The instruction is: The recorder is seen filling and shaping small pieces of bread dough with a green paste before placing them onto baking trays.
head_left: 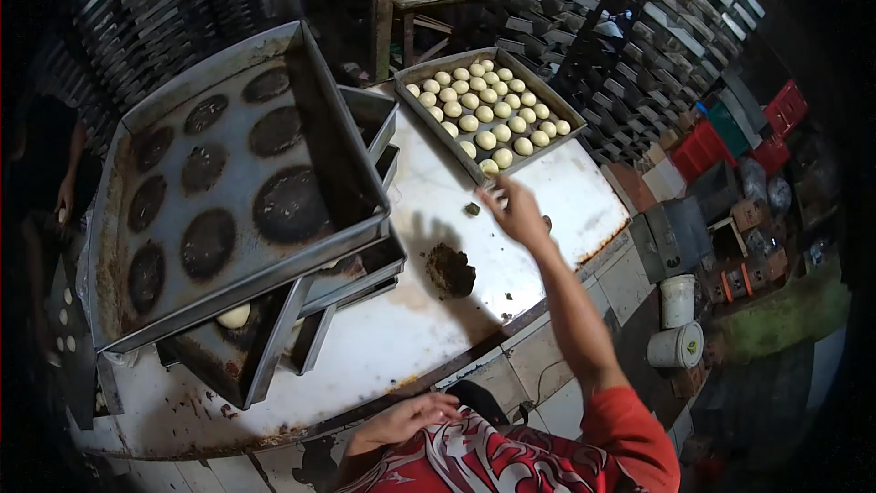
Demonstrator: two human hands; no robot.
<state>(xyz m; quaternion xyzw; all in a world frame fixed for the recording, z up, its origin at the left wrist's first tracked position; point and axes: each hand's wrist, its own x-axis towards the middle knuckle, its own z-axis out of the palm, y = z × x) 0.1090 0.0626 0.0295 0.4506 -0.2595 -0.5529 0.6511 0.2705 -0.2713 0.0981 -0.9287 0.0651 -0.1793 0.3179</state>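
Observation:
My right hand (518,212) reaches over the white table at the near corner of a metal tray (441,143). Its fingers are partly stretched toward the rim, with nothing visible in them; whether they touch the rim I cannot tell. Rows of round pale dough balls (484,114) fill that tray. Close to my right hand lies a small dark green lump (472,209). A dark brown, crumbly-looking patch (451,270) marks the tabletop nearer to me. My left hand (422,416) rests in front of my shirt, fingers stretched out and nothing in it.
Deep metal trays are stacked at left; the top tray (233,196) bears dark round stains. A dough ball (234,316) shows in a lower tray. Another person's hand (66,199) is at far left. White buckets (677,301) and red crates (703,157) stand on the right.

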